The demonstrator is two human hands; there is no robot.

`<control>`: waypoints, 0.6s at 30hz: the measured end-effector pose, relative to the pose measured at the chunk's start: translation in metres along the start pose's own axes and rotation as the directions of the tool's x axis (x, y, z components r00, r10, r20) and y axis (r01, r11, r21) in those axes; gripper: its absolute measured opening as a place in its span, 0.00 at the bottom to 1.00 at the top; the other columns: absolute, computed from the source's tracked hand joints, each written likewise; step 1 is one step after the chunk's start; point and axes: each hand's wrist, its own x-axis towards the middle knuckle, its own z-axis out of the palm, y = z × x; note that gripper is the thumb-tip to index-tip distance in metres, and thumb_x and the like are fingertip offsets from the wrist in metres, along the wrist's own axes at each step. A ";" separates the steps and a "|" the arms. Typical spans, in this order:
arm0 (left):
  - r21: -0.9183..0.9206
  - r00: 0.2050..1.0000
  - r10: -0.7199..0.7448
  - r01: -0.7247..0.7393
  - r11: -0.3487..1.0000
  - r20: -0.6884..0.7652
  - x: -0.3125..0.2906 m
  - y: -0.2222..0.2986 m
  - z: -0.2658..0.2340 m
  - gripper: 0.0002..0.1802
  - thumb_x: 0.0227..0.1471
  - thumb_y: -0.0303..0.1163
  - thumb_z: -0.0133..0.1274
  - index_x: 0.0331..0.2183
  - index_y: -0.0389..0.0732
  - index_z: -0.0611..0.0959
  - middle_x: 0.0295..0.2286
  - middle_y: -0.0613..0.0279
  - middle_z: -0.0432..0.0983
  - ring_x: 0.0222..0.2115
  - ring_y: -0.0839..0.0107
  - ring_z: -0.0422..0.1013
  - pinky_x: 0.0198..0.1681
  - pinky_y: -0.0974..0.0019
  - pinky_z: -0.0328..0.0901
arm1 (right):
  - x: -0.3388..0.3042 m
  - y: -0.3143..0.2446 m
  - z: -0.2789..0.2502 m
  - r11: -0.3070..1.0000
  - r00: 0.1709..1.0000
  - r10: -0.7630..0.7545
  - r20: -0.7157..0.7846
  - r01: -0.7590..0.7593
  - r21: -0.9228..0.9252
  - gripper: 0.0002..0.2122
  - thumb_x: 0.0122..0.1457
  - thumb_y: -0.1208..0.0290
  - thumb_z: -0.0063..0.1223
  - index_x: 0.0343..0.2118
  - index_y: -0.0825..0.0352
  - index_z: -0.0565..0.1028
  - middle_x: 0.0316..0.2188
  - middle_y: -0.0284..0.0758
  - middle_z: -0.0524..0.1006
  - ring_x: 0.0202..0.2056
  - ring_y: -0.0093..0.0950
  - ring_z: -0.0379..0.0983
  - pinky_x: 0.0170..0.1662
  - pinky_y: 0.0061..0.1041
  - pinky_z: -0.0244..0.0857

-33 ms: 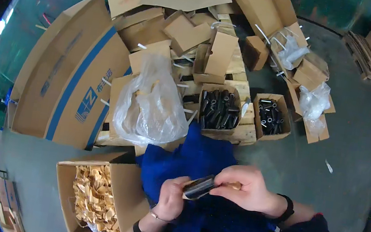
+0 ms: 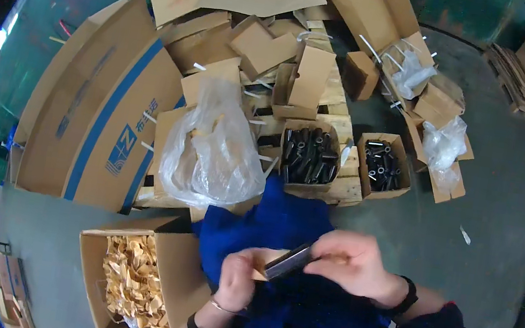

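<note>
Over my lap, a short black tube [image 2: 289,261] lies slantwise between my two hands, with a tan paper piece [image 2: 259,273] against its lower left end. Closed fingers of my left hand [image 2: 236,282] grip the tan paper beside the tube. My right hand [image 2: 351,264] is pinched round the upper right end of the tube; its fingertips are partly hidden. Beyond my lap, a cardboard box of black tubes [image 2: 306,187] sits on the pallet, and a smaller box of such tubes [image 2: 377,193] stands to its right.
At my left is an open carton [image 2: 180,281] full of crumpled tan paper pieces [image 2: 131,277]. A clear plastic bag [image 2: 213,163] rests on the wooden pallet [image 2: 334,100]. A large blue-striped carton [image 2: 108,107] stands far left; opened boxes and plastic wrap [image 2: 445,145] lie far right.
The black tube has turned slightly and shifted up and right with my right hand. More of the tan paper shows near my left fingers, and my left hand has moved slightly left.
</note>
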 end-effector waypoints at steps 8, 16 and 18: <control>0.109 0.813 -0.069 0.160 0.981 -0.578 -0.026 -0.034 -0.107 0.17 0.54 0.42 0.35 0.30 0.40 0.72 0.19 0.72 0.62 0.16 0.84 0.57 0.18 0.80 0.53 | 0.087 0.104 -0.069 0.959 0.915 -0.016 -0.402 -0.100 -0.266 0.10 0.44 0.67 0.57 0.25 0.69 0.73 0.20 0.32 0.72 0.25 0.19 0.66 0.28 0.17 0.59; 0.067 0.579 -0.113 0.280 0.958 -0.807 -0.071 -0.032 -0.155 0.15 0.52 0.43 0.39 0.21 0.45 0.67 0.13 0.76 0.53 0.13 0.86 0.50 0.15 0.80 0.47 | 0.163 0.257 -0.102 0.732 0.977 0.118 -0.179 -0.208 -0.648 0.15 0.46 0.60 0.52 0.26 0.70 0.74 0.21 0.36 0.75 0.25 0.26 0.71 0.29 0.27 0.62; 0.067 0.509 -0.117 0.328 0.942 -0.853 -0.084 -0.033 -0.170 0.14 0.53 0.42 0.39 0.20 0.46 0.66 0.12 0.76 0.52 0.12 0.85 0.49 0.15 0.80 0.46 | 0.172 0.254 -0.103 0.847 0.900 0.232 -0.369 -0.374 -0.379 0.14 0.50 0.59 0.50 0.26 0.69 0.73 0.15 0.31 0.70 0.19 0.22 0.65 0.22 0.21 0.57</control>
